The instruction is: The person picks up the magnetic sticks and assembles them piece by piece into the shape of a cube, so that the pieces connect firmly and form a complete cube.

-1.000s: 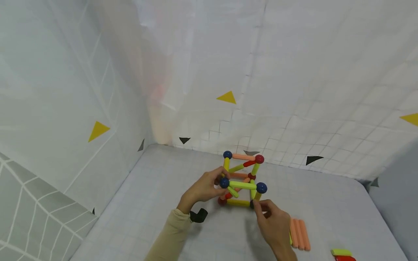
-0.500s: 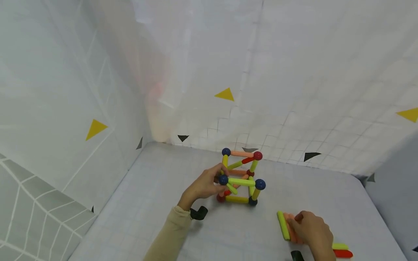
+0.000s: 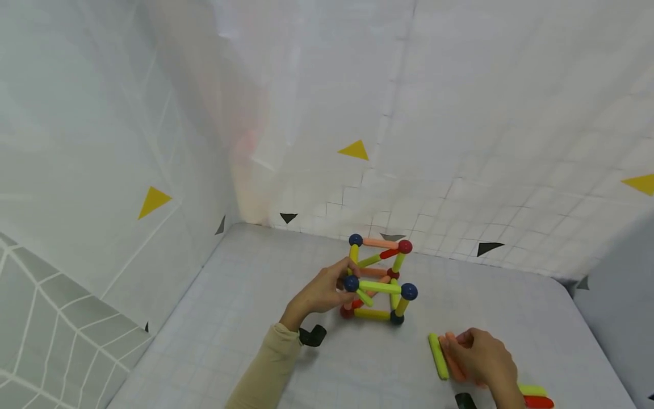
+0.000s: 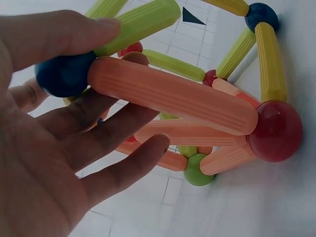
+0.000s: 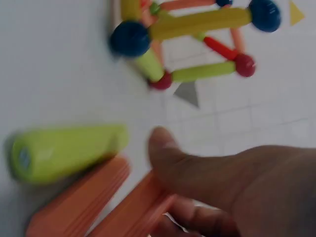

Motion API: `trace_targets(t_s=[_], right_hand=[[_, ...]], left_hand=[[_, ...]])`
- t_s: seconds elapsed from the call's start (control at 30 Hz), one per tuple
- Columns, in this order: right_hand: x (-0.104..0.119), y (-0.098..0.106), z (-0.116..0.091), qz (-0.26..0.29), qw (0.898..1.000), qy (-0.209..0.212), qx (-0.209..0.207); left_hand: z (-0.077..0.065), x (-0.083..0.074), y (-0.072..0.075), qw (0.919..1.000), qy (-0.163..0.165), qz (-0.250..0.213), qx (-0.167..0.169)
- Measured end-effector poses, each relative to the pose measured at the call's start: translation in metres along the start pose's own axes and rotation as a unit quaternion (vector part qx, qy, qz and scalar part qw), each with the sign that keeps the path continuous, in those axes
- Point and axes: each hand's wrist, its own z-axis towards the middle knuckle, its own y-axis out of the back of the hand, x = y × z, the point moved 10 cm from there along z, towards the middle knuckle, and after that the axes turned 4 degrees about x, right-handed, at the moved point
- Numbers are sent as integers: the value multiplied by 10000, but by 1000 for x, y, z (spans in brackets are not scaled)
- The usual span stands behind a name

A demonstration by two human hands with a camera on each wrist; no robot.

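Note:
A frame of magnetic rods and balls (image 3: 378, 287) stands on the white surface, in yellow, green, orange and red with blue and red balls. My left hand (image 3: 319, 292) grips its near left upper corner. In the left wrist view the thumb lies by a blue ball (image 4: 64, 76) and a green rod (image 4: 148, 24), with fingers behind an orange rod (image 4: 173, 96). My right hand (image 3: 482, 355), to the right of the frame, pinches an orange rod (image 5: 133, 210) between thumb and fingers. Another orange rod (image 5: 81, 197) and a green rod (image 5: 69, 150) lie beside it.
A green rod (image 3: 532, 391) and a red rod (image 3: 539, 402) lie right of my right hand. White walls with yellow triangles (image 3: 355, 150) rise behind and at the left. Black camera parts (image 3: 313, 336) show by the wrists.
My right hand has left the frame's near right lower corner and moved right to the loose rods, taking hold of an orange one. My left hand stays at its corner.

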Motion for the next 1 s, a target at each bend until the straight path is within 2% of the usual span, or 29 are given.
trace_targets(t_s=[0.13,0.3,0.43,0.53,0.63,0.8,1.0], right_hand=[[42,7,-17,626,9934,915,-297],[114,-15,-40,1246,9690,2061,-554],[151,-31,-45,1187,9490,2622,-1290],[162,-36,-46,1223,9374,2741,-1768],[166,-38,-46,1341,9297,2773,-2017],[172,-41,-44,1618,9164,3022,-2067],[182,-46,-40,2187,8926,3481,-1850]], left_hand=[[1,1,-1,10000,-22,-59,12],[4,-2,1,9998,-173,-104,-24],[6,-3,2,9995,-252,-165,-58],[6,-2,-1,9996,-211,-206,-9],[5,0,-4,9997,-163,-203,21],[3,0,-3,9997,-146,-208,-13],[2,0,-2,9999,-118,-50,-11]])
